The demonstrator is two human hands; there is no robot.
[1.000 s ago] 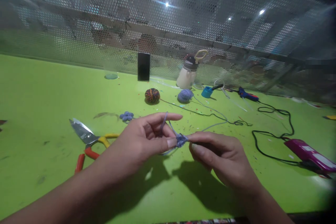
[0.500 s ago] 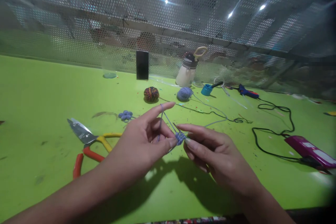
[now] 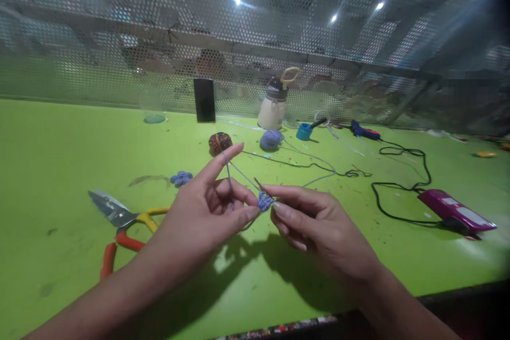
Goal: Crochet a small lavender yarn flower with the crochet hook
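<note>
My left hand [image 3: 211, 204] pinches a small piece of purple crochet [image 3: 264, 202] between thumb and fingers. Its index finger is raised, with purple yarn [image 3: 243, 175] looped over it and running down to the piece. My right hand [image 3: 314, 218] grips a thin crochet hook [image 3: 258, 184] between thumb and index finger; the tip points up and left by the work. Beyond the hands sit a purple yarn ball [image 3: 271, 139] and a multicoloured yarn ball [image 3: 220, 143]. A purple crocheted flower [image 3: 181, 178] lies left of my left hand.
Scissors [image 3: 131, 226] with red and yellow handles lie at left, partly behind my left forearm. Further back stand a phone [image 3: 204, 100], a bottle [image 3: 272, 109] and a blue pot [image 3: 304, 132]. At right are a glue gun [image 3: 364, 130], a black cord and a magenta device [image 3: 454, 208].
The view has shifted, so most things appear further left. The hook's tip now stands out more above the crochet piece, and the yarn over my left index finger has moved slightly.
</note>
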